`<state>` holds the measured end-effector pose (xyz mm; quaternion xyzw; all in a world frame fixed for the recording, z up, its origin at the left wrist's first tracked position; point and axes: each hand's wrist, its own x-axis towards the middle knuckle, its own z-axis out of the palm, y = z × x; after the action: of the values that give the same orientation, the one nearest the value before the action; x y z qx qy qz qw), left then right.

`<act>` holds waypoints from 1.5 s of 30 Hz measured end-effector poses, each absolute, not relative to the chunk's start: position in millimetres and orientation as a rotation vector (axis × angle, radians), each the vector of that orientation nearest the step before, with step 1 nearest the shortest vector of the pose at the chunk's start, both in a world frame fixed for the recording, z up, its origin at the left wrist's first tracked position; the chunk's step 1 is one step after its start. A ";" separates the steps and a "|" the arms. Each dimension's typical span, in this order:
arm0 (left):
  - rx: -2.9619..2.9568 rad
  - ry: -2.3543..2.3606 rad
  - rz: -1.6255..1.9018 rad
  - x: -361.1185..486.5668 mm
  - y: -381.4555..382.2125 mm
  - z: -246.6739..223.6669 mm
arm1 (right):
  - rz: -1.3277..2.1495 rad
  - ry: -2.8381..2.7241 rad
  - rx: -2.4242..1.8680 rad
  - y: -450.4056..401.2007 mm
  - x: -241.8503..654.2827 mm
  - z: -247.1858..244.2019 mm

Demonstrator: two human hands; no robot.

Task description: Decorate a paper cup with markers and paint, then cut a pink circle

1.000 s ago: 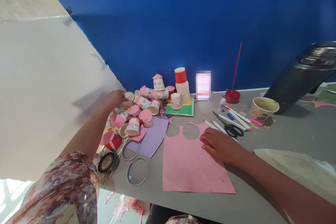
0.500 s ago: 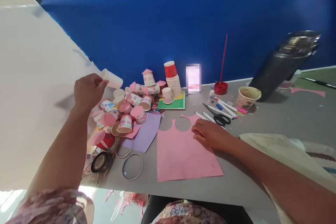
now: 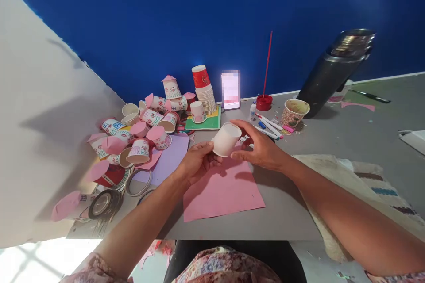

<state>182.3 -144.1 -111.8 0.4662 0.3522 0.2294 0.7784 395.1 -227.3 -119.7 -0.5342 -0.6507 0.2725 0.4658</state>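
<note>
A plain white paper cup [image 3: 227, 139] hangs tilted above the pink paper sheet [image 3: 226, 194], its base up and toward the right. My left hand [image 3: 201, 161] pinches the cup's rim at its lower left. Beside the cup's right side is my right hand [image 3: 259, 147], its thumb and fingers spread apart around the base end; whether it touches the cup is hard to tell. Left of the hands lies a heap of decorated cups [image 3: 138, 150], several with pink paper cones. A purple sheet [image 3: 175, 152] lies partly under the heap.
A cup stack [image 3: 206, 97] and a small decorated cup [image 3: 198, 112] stand on a green book [image 3: 212, 123]. Behind are a lit phone [image 3: 231, 90] and a red holder [image 3: 264, 102]. Markers [image 3: 268, 126], a stained cup [image 3: 295, 112], a dark flask [image 3: 335, 75] and a cloth [image 3: 325, 177] are at right.
My left hand has carried the white cup from the far left to above the pink sheet. My right hand has lifted off the sheet and opened beside the cup. The view has shifted.
</note>
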 end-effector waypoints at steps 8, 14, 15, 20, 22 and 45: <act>1.914 0.945 0.574 150.8 -191.4 -119.3 | 0.520 -1.487 -1.443 -222.0 405.8 -119.2; 2.643 0.962 0.470 117.4 -229.0 -153.3 | 0.532 -1.534 -1.544 -223.6 421.1 -115.4; 2.684 0.972 0.446 113.4 -230.8 -159.0 | 0.589 -1.604 -1.571 -224.5 423.9 -114.3; 2.770 0.919 0.426 96.1 -229.2 -171.1 | 0.602 -1.737 -1.710 -228.6 431.6 -108.6; 2.795 0.892 0.410 91.1 -227.7 -170.1 | 0.537 -1.709 -1.732 -229.5 431.5 -106.5; 2.842 0.874 0.439 91.3 -228.8 -168.9 | 0.610 -2.034 -1.513 -238.3 392.2 -114.1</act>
<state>91.3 -228.8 -168.9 0.9433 0.2902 0.1458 0.0680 392.2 -238.3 -114.1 -0.5598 -0.7523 0.2258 0.2640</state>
